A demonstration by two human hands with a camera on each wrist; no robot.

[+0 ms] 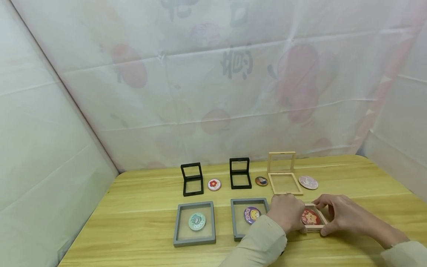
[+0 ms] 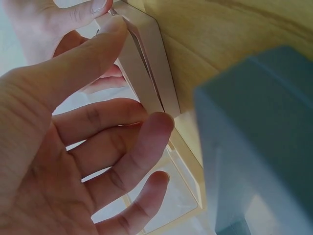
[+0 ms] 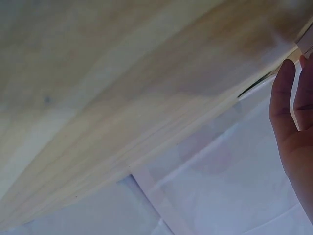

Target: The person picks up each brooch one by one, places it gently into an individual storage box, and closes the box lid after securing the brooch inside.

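Observation:
Both hands grip a light wood-coloured display frame [image 1: 315, 228] near the table's front right. A round red badge [image 1: 310, 217] with a star figure shows inside it. My left hand [image 1: 287, 212] holds the left side, thumb and fingers on its edges; my right hand [image 1: 347, 215] holds the right side between thumb and fingers. In the left wrist view, a thin wedge-shaped gap runs between the two halves of the frame [image 2: 154, 58], with the left thumb pressed on the rim. Only part of the right hand [image 3: 298, 127] appears in the right wrist view.
Left of the hands lie two grey frames [image 1: 194, 243] [image 1: 249, 200] with badges inside. Behind stand two opened black frames [image 1: 193, 193] [image 1: 241, 187] and an opened wooden frame [image 1: 286, 173], beside loose badges [image 1: 214, 184] [image 1: 261, 181] [image 1: 308, 182]. A white curtain [image 1: 186, 92] borders the table.

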